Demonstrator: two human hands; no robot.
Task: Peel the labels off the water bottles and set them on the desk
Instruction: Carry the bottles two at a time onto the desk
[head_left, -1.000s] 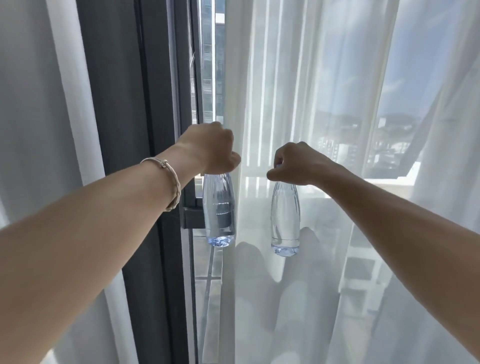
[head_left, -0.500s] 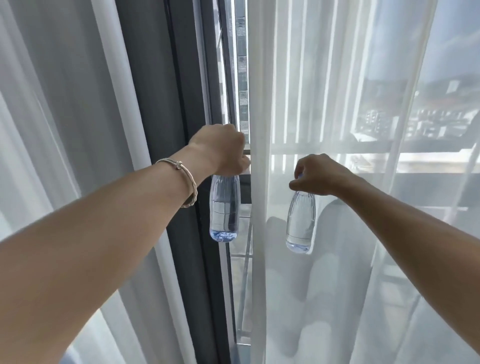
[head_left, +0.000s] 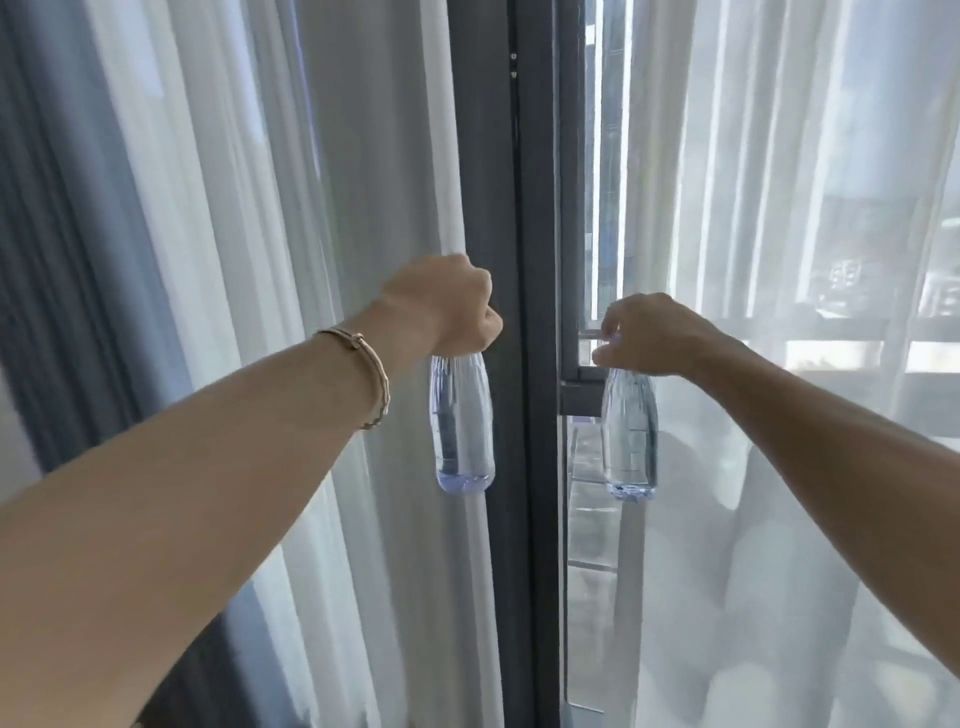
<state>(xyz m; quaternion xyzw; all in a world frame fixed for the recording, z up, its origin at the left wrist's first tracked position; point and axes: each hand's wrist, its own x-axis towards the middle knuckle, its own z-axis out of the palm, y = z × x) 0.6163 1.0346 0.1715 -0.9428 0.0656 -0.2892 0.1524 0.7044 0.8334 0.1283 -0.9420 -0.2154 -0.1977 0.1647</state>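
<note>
Two clear water bottles hang from my outstretched hands in front of a window. My left hand, with a bracelet on its wrist, grips the top of the left bottle. My right hand pinches the neck of the right bottle from above. Both bottles are full of water, hang upright in the air and show no label. Their caps are hidden inside my fingers.
A dark window frame runs vertically between the bottles. Sheer white curtains hang at the right, and white and grey-blue curtains at the left. No desk is in view.
My view has swung to the left, so the window frame now stands between the bottles. Both hands keep their hold and the bottles hang at much the same height.
</note>
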